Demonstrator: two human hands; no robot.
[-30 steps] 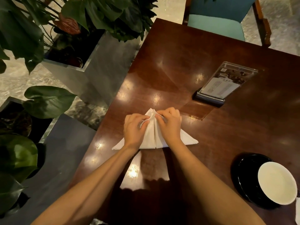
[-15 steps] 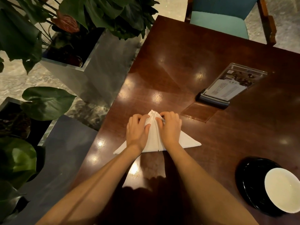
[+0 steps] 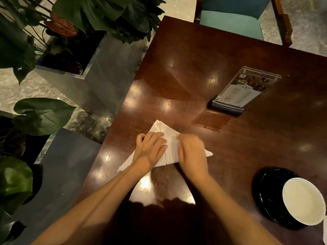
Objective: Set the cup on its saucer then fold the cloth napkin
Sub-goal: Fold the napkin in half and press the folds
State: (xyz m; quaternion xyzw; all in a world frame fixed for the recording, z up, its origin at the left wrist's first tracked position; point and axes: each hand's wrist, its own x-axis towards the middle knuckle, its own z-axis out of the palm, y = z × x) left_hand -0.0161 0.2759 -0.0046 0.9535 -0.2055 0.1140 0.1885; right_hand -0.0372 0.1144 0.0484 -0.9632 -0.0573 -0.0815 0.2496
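Note:
A white cloth napkin [image 3: 160, 127] lies folded into a triangle on the dark wooden table [image 3: 191, 64], its apex pointing away from me. My left hand [image 3: 150, 150] rests palm down on the left flap, fingers stretched toward the centre crease. On the right flap, my right hand [image 3: 192, 153] is also palm down and blurred by motion. Both hands hide the middle of the napkin. At the lower right a white cup [image 3: 303, 204] sits on its black saucer [image 3: 261, 187], well apart from both hands.
An acrylic menu stand [image 3: 242, 92] leans at the right rear of the table. A teal chair [image 3: 231, 22] is at the far side. Grey planters with large-leaved plants [image 3: 76, 50] line the table's left edge.
Both hands have slid from the napkin's apex down toward me along the flaps; the apex is now uncovered. The cup and saucer have not moved.

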